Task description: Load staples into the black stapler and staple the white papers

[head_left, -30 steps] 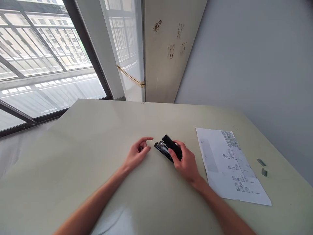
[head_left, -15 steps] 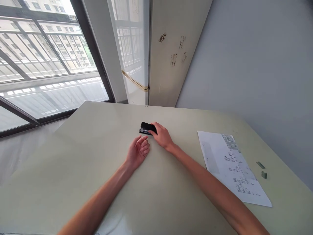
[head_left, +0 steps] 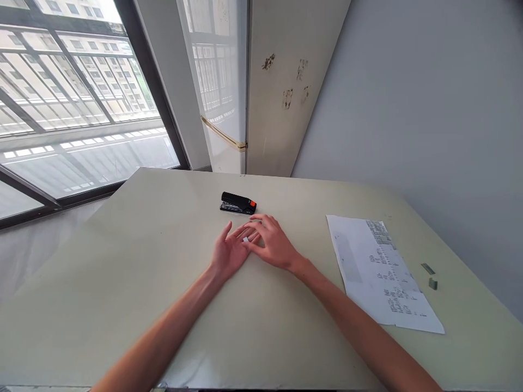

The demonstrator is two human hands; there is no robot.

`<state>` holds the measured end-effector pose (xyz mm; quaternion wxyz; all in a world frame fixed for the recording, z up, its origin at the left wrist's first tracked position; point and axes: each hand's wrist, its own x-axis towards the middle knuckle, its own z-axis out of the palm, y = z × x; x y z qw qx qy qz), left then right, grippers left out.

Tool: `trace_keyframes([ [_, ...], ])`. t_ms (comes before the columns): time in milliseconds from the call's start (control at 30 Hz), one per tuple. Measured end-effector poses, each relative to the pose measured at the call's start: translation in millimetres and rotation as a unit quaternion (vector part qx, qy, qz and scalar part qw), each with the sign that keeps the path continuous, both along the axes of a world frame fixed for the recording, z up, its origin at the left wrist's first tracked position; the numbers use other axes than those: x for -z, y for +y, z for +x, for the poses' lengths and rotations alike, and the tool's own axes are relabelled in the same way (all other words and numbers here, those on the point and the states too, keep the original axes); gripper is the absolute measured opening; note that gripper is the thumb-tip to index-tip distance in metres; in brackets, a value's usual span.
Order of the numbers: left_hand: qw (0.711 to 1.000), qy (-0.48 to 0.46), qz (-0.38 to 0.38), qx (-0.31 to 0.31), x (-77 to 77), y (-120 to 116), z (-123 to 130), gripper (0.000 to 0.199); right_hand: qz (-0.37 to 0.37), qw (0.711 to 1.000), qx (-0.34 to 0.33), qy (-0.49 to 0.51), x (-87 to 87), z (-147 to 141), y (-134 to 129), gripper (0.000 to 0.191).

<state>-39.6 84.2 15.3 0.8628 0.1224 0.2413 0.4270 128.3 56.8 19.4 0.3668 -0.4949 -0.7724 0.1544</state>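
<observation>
A black stapler [head_left: 238, 203] with an orange-red patch at its right end lies on the table, just beyond both hands. My left hand [head_left: 233, 252] is open, palm up, its fingers stretched to the right. A small pale piece [head_left: 245, 239] shows at its fingers, too small to name. Over those fingers reaches my right hand [head_left: 273, 242], palm down. Its thumb is close to the pale piece and its fingers are apart. Whether the right fingertips touch the piece, I cannot tell. Neither hand touches the stapler.
A printed paper sheet [head_left: 379, 272] lies on the right of the pale table [head_left: 102, 261]. Two small dark green scraps [head_left: 428, 268] are beyond it. Behind the table stand a refrigerator [head_left: 281, 130] and, at left, a large window [head_left: 73, 98]. A grey wall [head_left: 408, 109] borders the right.
My right hand has let go of the stapler, which now sits slightly farther back and left. That hand has come down over my left hand, whose curled fingers have straightened.
</observation>
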Motion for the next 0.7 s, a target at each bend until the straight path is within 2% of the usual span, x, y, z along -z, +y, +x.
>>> trace_keyframes([
  [167,0.998,0.018,0.023,0.051,-4.3,-6,3,0.049,-0.022,1.000,0.011,-0.015,9.3,2,-19,0.024],
  [267,0.994,0.039,0.057,0.090,-5.1,-8,3,0.052,-0.006,1.000,0.018,-0.012,2.4,7,-29,0.022],
  [367,0.985,0.079,0.103,0.118,-4.5,-7,1,0.054,0.030,0.998,0.051,-0.014,-10.0,32,-53,0.024],
  [467,0.977,0.107,0.129,0.129,-4.0,-1,0,0.051,0.041,0.987,0.151,-0.022,-13.1,90,-92,0.027],
  [533,0.977,0.124,0.125,0.124,-4.0,3,1,0.048,0.022,0.968,0.246,-0.045,-5.1,144,-125,0.028],
  [633,0.977,0.148,0.103,0.109,-5.2,7,5,0.047,0.005,0.913,0.400,-0.077,18.6,229,-178,0.036],
  [700,0.978,0.158,0.087,0.102,-7.1,8,7,0.046,0.007,0.875,0.477,-0.088,36.1,277,-209,0.045],
])
